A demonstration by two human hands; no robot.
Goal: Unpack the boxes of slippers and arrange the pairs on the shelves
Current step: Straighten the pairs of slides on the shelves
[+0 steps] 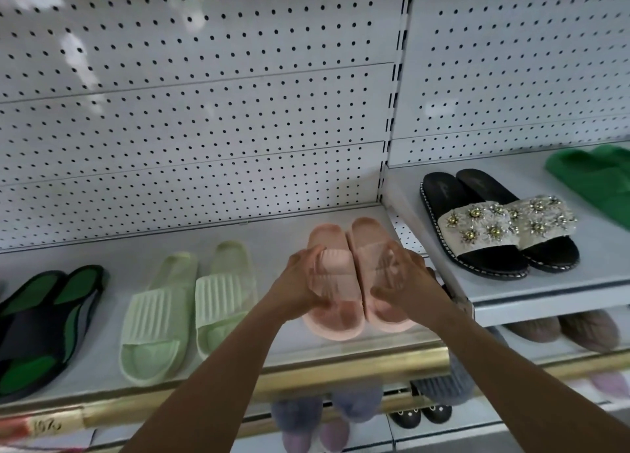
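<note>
Head view: both hands (354, 282) grip pink slippers (354, 278) near the shelf (238, 360) edge.

Both hands hold a pink pair of slippers (354, 278) on the white shelf (238, 244): the left hand (303, 278) grips the left slipper's strap, the right hand (402, 278) the right one's. A pale green pair (184, 309) lies just beside it, and a black-and-green pair (44, 319) further left.

On the shelf (238, 241), the ribbed pair (184, 309) lies just left of the pair I hold (354, 278); the crossed-strap pair (44, 319) lies further left. The jewelled pair (497, 221) sits right, on a higher shelf (545, 282).
</note>
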